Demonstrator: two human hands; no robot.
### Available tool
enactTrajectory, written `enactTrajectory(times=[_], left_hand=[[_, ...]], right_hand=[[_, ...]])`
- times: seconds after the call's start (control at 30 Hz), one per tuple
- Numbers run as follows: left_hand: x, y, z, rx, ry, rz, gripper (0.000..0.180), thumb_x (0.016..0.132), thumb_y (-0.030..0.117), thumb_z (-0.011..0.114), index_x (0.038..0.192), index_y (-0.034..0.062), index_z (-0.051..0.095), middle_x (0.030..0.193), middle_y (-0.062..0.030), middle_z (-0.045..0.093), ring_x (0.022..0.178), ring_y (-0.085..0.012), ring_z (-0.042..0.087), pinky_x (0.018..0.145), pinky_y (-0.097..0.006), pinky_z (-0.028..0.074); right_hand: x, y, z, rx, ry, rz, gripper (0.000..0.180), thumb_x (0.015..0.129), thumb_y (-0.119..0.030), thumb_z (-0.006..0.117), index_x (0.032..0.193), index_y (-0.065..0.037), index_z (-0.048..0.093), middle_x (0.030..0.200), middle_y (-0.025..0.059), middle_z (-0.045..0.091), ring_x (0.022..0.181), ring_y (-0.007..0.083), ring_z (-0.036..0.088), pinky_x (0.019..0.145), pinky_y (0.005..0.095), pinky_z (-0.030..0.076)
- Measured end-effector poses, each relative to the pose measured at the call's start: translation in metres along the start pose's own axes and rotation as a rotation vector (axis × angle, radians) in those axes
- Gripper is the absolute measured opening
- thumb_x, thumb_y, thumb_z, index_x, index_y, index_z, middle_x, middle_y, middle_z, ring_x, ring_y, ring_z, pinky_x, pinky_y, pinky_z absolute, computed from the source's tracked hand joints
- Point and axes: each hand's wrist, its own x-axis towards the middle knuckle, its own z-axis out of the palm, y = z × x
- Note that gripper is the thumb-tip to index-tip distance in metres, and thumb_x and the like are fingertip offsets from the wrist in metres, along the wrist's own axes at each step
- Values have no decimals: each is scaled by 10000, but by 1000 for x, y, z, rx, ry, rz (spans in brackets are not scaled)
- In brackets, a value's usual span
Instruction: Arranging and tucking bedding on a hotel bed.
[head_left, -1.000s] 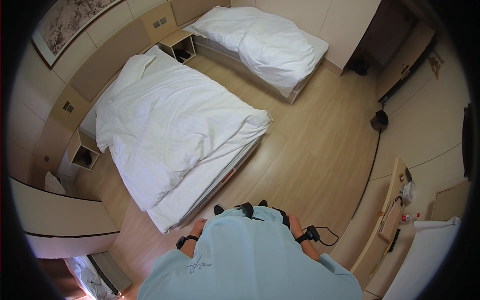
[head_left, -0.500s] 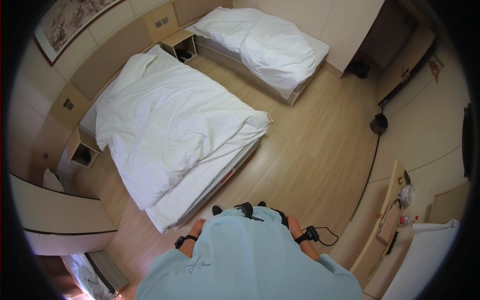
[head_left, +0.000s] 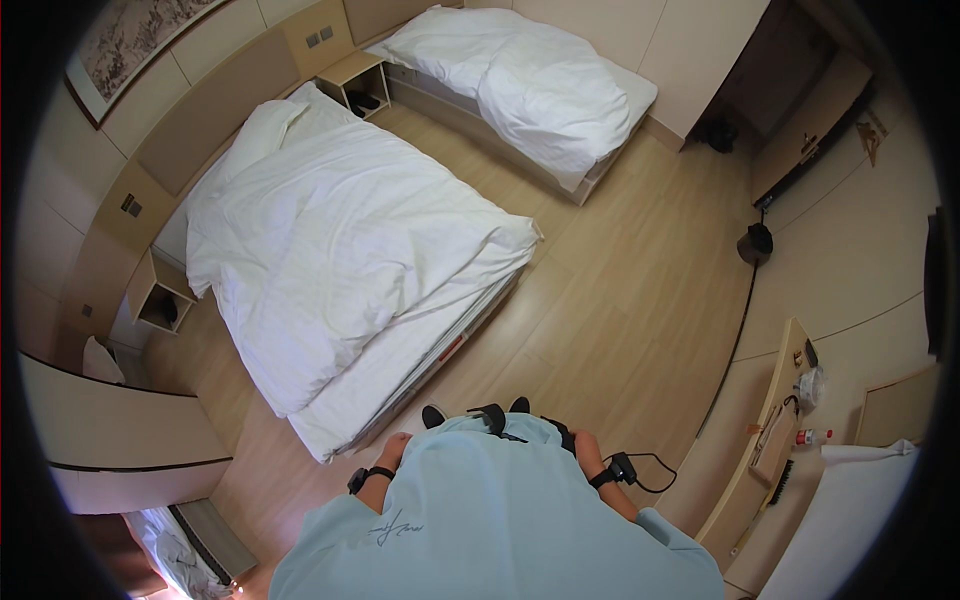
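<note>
Both arms hang down at my sides, against my light blue shirt [head_left: 490,520]. My left hand [head_left: 396,449] is beside the shirt, near the foot of the closer bed [head_left: 330,260], and touches neither bed nor duvet. Its fingers are hidden. A dark watch-like band [head_left: 361,480] circles the left wrist. My right hand [head_left: 587,449] is on the other side of the shirt, fingers also out of sight. A black device [head_left: 622,466] with a looping cable is strapped to the right wrist. A rumpled white duvet covers most of the closer bed.
A second bed [head_left: 540,90] with a bunched white duvet stands at the back. Nightstands [head_left: 352,80] flank the closer bed. A narrow desk [head_left: 755,450] with a bottle [head_left: 814,437] and brush [head_left: 782,483] lines the right wall. Wood floor [head_left: 610,290] runs between.
The view has shifted very slightly, and the shoes show a little more beyond the shirt. Both hands stay at my sides, and the beds look the same.
</note>
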Motion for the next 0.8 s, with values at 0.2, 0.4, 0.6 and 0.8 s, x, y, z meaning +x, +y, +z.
enactTrajectory(times=[0.2, 0.4, 0.6, 0.8], left_hand=[[-6, 5, -8, -92, 27, -46, 261, 784, 197, 616, 899, -31, 669, 869, -137, 681, 793, -209, 635, 731, -318, 493], [-3, -25, -20, -56, -4, -40, 263, 794, 200, 605, 894, -34, 670, 887, -148, 683, 813, -211, 639, 739, -318, 497], [1, -66, -32, -20, 88, 79, 255, 823, 205, 565, 903, -10, 677, 841, -137, 679, 722, -214, 635, 673, -317, 502], [-22, -62, -59, -463, 70, -325, 196, 851, 178, 509, 899, 36, 636, 661, -42, 571, 576, -145, 568, 503, -272, 446]], right_hand=[[-11, -26, -3, -109, 58, -21, 159, 765, -101, 546, 814, 14, 644, 804, 229, 616, 770, 397, 603, 659, 431, 473], [-20, -58, -1, -338, 145, -337, 122, 700, -36, 542, 794, -70, 614, 722, 134, 576, 731, 346, 576, 601, 427, 440], [-8, -85, 20, -344, 16, -427, 125, 709, -39, 537, 807, -83, 600, 738, 109, 552, 732, 331, 565, 596, 403, 439], [13, -113, 30, -321, -163, -461, 109, 766, -89, 521, 841, -68, 598, 760, 119, 554, 732, 315, 572, 606, 386, 437]])
